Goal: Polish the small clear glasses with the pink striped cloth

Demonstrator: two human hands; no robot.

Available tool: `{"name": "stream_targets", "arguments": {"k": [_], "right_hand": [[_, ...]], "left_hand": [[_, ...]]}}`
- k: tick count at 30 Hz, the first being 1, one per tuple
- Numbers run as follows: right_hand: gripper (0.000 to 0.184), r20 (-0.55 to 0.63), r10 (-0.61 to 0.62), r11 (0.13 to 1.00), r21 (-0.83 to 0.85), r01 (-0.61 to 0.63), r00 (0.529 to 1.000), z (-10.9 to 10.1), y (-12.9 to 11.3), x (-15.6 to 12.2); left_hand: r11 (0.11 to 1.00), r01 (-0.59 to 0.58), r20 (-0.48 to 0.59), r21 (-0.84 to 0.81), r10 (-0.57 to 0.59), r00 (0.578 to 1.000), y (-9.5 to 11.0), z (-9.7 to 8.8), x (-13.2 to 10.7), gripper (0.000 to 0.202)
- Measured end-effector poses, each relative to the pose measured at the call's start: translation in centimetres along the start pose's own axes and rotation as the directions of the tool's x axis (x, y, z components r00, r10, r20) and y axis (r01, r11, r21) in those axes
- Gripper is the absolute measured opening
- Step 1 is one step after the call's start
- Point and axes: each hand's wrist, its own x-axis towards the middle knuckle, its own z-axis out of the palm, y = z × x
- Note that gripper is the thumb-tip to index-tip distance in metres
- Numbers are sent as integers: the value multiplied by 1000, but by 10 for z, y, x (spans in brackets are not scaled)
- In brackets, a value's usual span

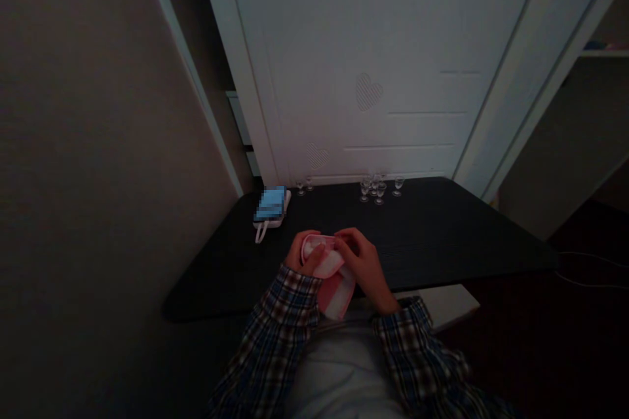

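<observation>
A pink-and-white cloth piece (337,291) is held between my two hands, close to my body at the near edge of the black table (432,236). It is folded over at the top, with its lower part hanging down; its exact kind is hard to make out in the dim light. My left hand (305,254) wraps around the folded upper part, thumb on top. With thumb and fingers pinched, my right hand (362,262) grips the upper right edge of the same cloth.
Several small stemmed glasses (380,193) stand along the table's back edge, with two more glasses (301,188) farther left. A phone (271,203) with a lit screen lies on a white block with a strap. A white panel (447,304) juts out below the table; a white door (393,46) rises behind.
</observation>
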Motion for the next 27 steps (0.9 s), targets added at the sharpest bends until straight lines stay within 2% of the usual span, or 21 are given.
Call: {"name": "stream_targets", "arguments": {"k": [8,13,18,24,27], "right_hand": [[21,6,11,1000,13,-11,1000,0,-2,0],[21,-4,7,1000,4,-7,1000,0,-1,0],[21,0,10,1000,12,-10,1000,0,-1,0],[20,1,14,1000,-14,-14,1000,0,-3,0],[20,10,7,1000,-11,-7,1000,0,-4,-1]], "left_hand": [[999,-45,-21,23,46,999,-1,0,1,34],[1000,-27,7,4,27,1000,-1,0,1,34],[999,-35,-9,12,35,999,-4,-1,1,36],[996,66,-17,-55,-67,998,-1,1,-2,36],[996,63,-37,-66,-65,997,1,2,-2,38]]}}
